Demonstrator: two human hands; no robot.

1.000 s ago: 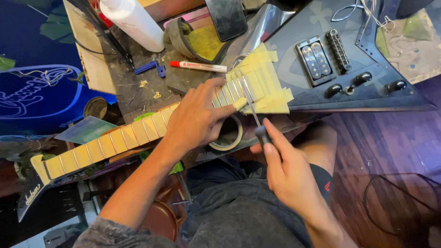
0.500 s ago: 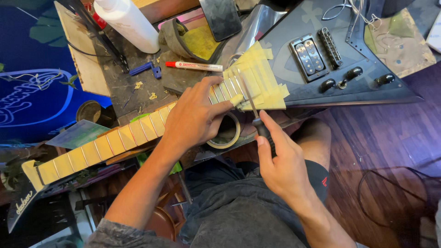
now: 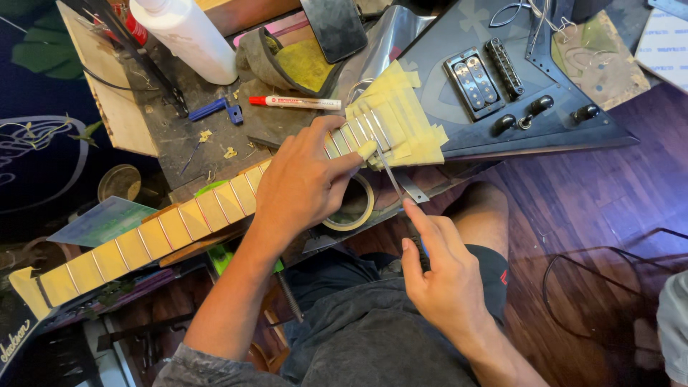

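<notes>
A black electric guitar lies across a cluttered workbench, its body to the right and its neck running down to the left, the fretboard covered in yellow masking tape. The left hand rests flat over the neck near the body, fingers together and pressing down on the taped frets, the thumb tip against the tape. The right hand, nearer the viewer, is closed around the handle of a thin metal file, index finger stretched along it; the tip of the file meets the taped upper frets just right of the left thumb. A roll of tape sits just under the neck. Farther back lie a red marker, a blue clip and a white bottle.
</notes>
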